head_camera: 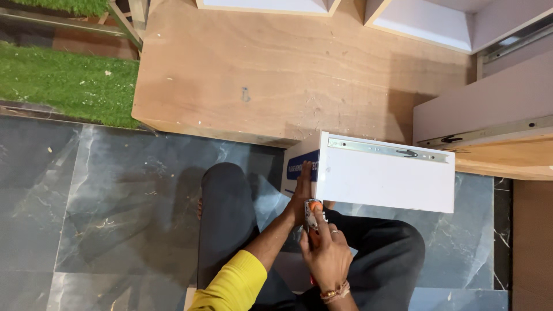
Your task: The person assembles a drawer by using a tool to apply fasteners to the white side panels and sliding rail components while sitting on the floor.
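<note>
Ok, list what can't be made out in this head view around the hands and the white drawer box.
- Small orange and metal part: mostly covered by the right hand; its kind is unclear.
- Left hand: flat against the white drawer box; the palm side is hidden.
- Drawer box interior: hidden by its own panels.
- Second metal slide rail on the grey panel: too small for detail.

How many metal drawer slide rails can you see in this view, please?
3: one on the white drawer at rail, one at right, one top right; others may be hidden.
</note>
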